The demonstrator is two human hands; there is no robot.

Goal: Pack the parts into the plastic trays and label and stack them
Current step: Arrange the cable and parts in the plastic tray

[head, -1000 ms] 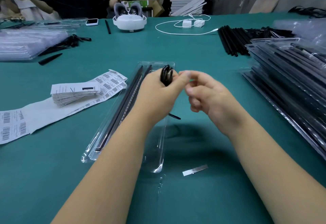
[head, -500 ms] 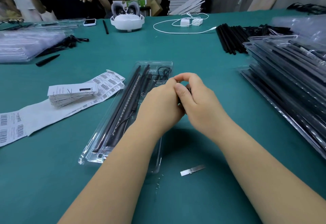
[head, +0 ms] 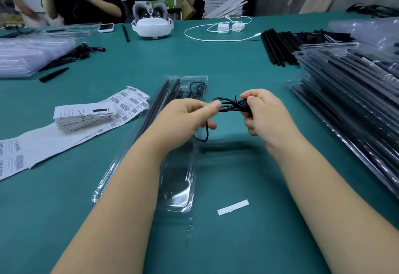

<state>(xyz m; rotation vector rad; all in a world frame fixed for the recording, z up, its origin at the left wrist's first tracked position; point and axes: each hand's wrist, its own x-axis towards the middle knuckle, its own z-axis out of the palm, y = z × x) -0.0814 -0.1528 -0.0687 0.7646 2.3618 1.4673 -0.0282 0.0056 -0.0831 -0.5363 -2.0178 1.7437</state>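
Head view, single entry.

Item: coiled black cable (head: 234,106), held above the green table (head: 216,57) at centre frame. Long axis runs left to right across the picture. One loose loop hangs below the left end.

Left hand (head: 183,118): closed, thumb and fingers pinching the left end of the cable bundle. It sits directly over the middle of the open tray.

Right hand (head: 263,114): closed around the right end of the bundle, fingers curled under it.

Open clear plastic tray (head: 179,198): lies on the table below and left of the cable, long axis running from lower left to upper centre of frame, so roughly crosswise to the bundle. Black rods (head: 159,101) already lie along its left side. A second small cable (head: 197,89) sits in its top compartment, at upper centre.

Governing relation, as a judgement: the bundle is just right of the tray's right edge and raised above it; the left hand is the nearer to the tray, so the cable probably needs to travel left and down, and may need turning to suit the tray's length.

Other stock: barcode label sheets (head: 127,103) at mid left; stack of packed trays (head: 349,92) at right edge; loose black rods (head: 278,47) at upper right; a white strip (head: 233,207) at lower centre.
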